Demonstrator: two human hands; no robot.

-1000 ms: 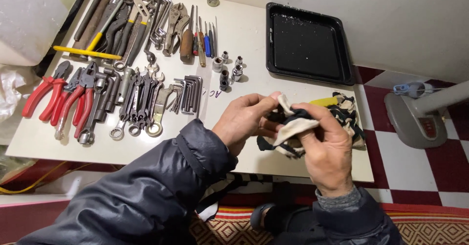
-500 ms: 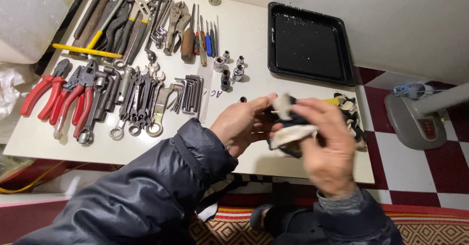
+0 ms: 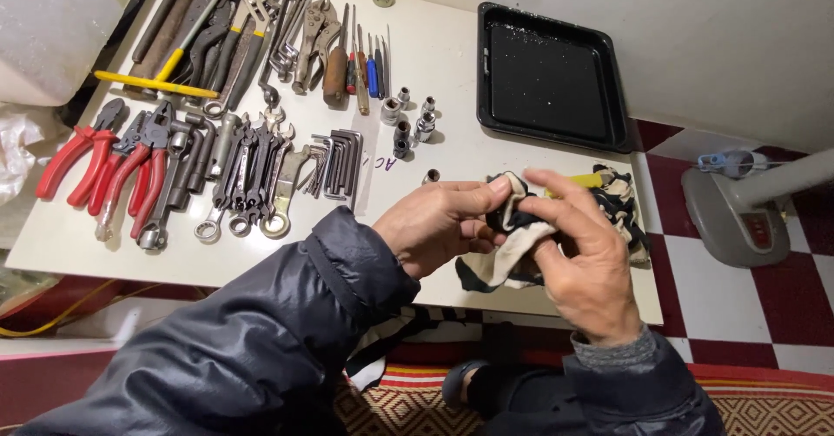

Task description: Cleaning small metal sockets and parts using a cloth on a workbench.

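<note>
Cream-and-black rag (image 3: 512, 254) gripped by both hands: left hand (image 3: 439, 227); right hand (image 3: 582, 258).

- Left half of the white table (image 3: 452, 45): packed with red pliers (image 3: 95, 162), wrenches (image 3: 248, 175), hex keys (image 3: 339, 162); no way through.
- Centre: small sockets (image 3: 404, 123) dot the path.
- Upper right: black tray (image 3: 549, 75) blocks.
- Bare strip along the table's near edge, lower left.

Both hands met over the white desk (image 3: 434, 45), just below the empty black metal tray (image 3: 549, 75). The left hand (image 3: 443, 227) and right hand (image 3: 584, 258) gripped a cream-and-black cloth rag (image 3: 511, 258). Red-handled pliers (image 3: 104, 162) lay far left of the tray.
</note>
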